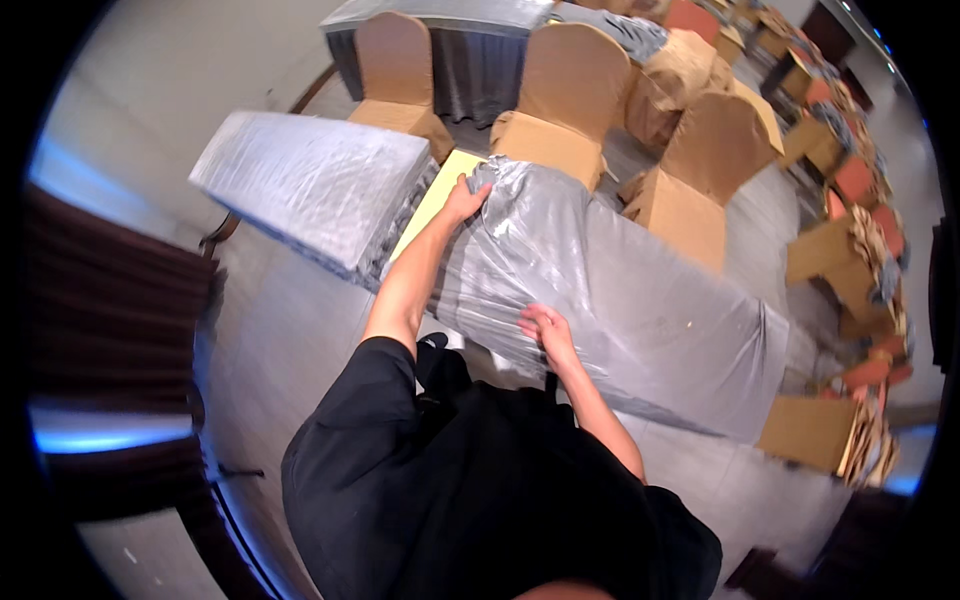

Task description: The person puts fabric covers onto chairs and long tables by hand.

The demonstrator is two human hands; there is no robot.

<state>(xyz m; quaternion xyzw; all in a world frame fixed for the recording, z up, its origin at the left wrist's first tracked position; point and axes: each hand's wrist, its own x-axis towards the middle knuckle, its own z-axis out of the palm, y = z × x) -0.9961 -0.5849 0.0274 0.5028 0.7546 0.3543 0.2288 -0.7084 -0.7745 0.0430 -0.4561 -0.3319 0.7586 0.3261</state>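
Observation:
A grey, shiny cloth lies over a long table in front of me, smooth towards the right and bunched at its left end. My left hand is at the bunched edge of the cloth, thumb and fingers around a fold. Beside it shows a yellow strip of tabletop. My right hand is over the near side of the cloth, its fingers loosely bent and slightly blurred; whether it touches the cloth I cannot tell.
Another table with a silver-grey cover stands at the left. Chairs in tan covers line the far side. Behind them is a table with a dark skirt. Stacked tan and orange chairs stand at the right; a dark curtain hangs at the left.

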